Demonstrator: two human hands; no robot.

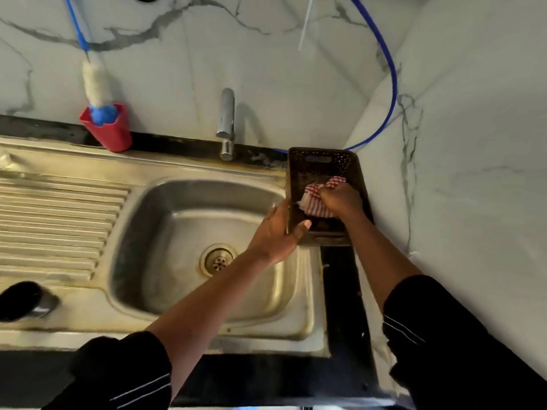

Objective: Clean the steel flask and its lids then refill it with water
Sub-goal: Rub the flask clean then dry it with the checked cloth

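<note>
Bunching the checked cloth (313, 202) in curled fingers, the right hand (340, 199) is down inside the brown basket (322, 161), roughly at its middle. The left hand (278, 232) steadies that basket at its near left corner, thumb hooked over the rim and fingers against the outer wall.

To do this well, I would lift the cloth straight up so it clears the perforated walls, and keep the left grip firm so the basket does not slide off the narrow black counter (340, 291) into the sink (142, 232).

Room is tight here: the basket sits on the counter's far right corner, close to the marble wall, with the basin's right edge just beside it. Open space lies leftward over the basin.

A dark, blurred cylinder, probably the flask (26, 300), lies on the drainboard's near left edge, well apart from both hands. The tap (227, 125) stands at the back rim; a bottle brush (94, 87) sits in a red cup (111, 134) further left.
</note>
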